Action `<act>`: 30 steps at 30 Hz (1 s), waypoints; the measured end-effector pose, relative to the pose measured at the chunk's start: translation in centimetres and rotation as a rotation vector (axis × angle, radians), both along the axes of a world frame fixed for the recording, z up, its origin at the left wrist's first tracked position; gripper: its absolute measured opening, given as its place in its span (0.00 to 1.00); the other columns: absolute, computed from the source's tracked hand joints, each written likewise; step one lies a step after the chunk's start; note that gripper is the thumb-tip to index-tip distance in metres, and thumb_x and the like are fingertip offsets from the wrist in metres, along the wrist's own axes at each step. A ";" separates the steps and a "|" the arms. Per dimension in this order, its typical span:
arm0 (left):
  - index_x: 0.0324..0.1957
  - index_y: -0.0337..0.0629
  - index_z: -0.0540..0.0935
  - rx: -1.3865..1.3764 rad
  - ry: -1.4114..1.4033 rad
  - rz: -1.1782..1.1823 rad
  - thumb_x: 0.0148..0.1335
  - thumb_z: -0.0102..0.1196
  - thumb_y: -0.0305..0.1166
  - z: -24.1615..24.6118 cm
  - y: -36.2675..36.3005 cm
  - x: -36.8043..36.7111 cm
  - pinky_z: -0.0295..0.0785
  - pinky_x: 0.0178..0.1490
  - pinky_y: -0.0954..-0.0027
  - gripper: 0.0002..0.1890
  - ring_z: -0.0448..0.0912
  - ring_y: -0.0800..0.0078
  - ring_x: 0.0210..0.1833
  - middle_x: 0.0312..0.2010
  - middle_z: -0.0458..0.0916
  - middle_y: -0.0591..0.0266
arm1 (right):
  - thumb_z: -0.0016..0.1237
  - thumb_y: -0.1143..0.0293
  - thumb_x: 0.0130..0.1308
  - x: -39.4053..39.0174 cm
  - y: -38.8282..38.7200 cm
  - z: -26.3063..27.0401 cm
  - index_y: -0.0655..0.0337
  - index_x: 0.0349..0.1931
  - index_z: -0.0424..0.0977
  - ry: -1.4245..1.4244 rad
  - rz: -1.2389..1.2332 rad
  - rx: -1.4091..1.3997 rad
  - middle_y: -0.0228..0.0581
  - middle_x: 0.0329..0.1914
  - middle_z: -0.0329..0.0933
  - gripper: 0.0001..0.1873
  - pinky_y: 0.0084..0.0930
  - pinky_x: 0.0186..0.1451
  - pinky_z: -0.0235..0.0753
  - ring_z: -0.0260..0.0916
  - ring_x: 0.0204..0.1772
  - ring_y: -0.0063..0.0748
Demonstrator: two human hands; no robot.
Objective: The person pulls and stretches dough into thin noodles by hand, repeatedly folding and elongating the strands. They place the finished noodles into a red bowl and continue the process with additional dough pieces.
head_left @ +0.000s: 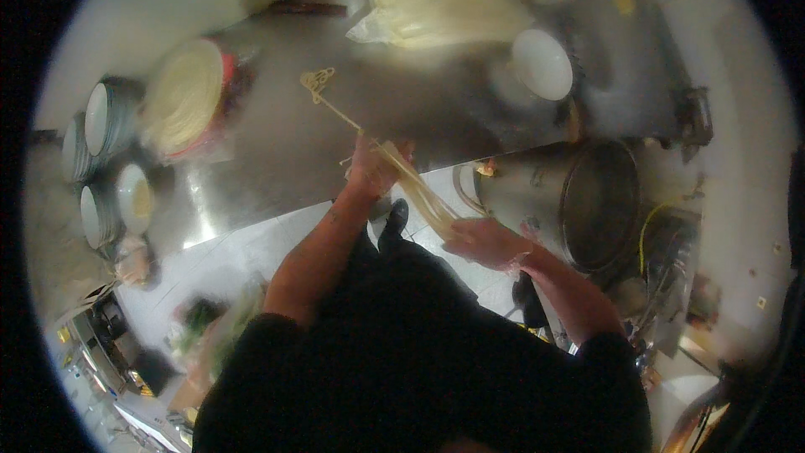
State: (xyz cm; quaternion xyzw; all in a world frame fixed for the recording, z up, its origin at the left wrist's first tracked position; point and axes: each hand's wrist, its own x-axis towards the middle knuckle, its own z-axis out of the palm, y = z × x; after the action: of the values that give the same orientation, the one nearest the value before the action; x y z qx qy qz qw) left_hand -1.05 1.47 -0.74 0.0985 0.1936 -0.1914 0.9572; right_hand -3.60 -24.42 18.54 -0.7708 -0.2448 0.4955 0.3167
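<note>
A bundle of pale dough strands (422, 192), like hand-pulled noodles, stretches between my two hands in front of the steel table's edge. My left hand (374, 170) grips its upper end, close to the table edge. Lower and to the right, my right hand (484, 240) is closed around the other end; the wrist seems to have thin clear plastic on it. From my left hand a single strand runs up to a small loose heap of noodle (317, 83) on the steel table (277, 132). Both hands' fingertips are partly hidden.
A red-rimmed round container of coiled dough (187, 97) stands at left, beside stacked bowls (97, 119). A pale plastic-covered slab (446, 3) lies at the back. Right of it is a white bowl (544, 65). A large metal pot (528, 192) stands right, near my right arm.
</note>
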 end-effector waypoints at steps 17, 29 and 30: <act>0.54 0.39 0.75 0.820 -0.202 0.081 0.71 0.49 0.53 20.4 3.8 -10.2 0.63 0.64 0.64 0.26 0.72 0.69 0.54 0.48 0.77 0.60 | 0.47 0.66 0.67 18.0 10.2 -19.2 0.62 0.52 0.76 -0.885 -0.205 0.063 0.53 0.48 0.81 0.16 0.43 0.54 0.79 0.79 0.50 0.56; 0.55 0.41 0.76 1.505 -0.427 0.238 0.69 0.53 0.31 24.1 13.5 -13.8 0.72 0.56 0.58 0.14 0.79 0.59 0.52 0.50 0.81 0.56 | 0.51 0.56 0.68 8.1 30.8 -17.1 0.61 0.41 0.77 0.459 0.200 0.625 0.36 0.32 0.77 0.16 0.38 0.41 0.74 0.74 0.37 0.33; 0.55 0.38 0.75 0.908 -0.385 0.576 0.72 0.49 0.36 23.6 14.9 -13.7 0.66 0.66 0.53 0.15 0.76 0.55 0.57 0.53 0.79 0.52 | 0.48 0.55 0.70 7.4 29.4 -16.9 0.62 0.40 0.76 0.379 0.318 0.578 0.37 0.29 0.76 0.17 0.37 0.39 0.74 0.73 0.35 0.33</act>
State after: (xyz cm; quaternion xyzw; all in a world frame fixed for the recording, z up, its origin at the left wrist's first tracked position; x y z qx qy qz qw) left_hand -14.72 16.41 22.85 0.4763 0.0973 0.2012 0.8504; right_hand 3.83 4.99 1.63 -0.4969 -0.4281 0.5826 0.4801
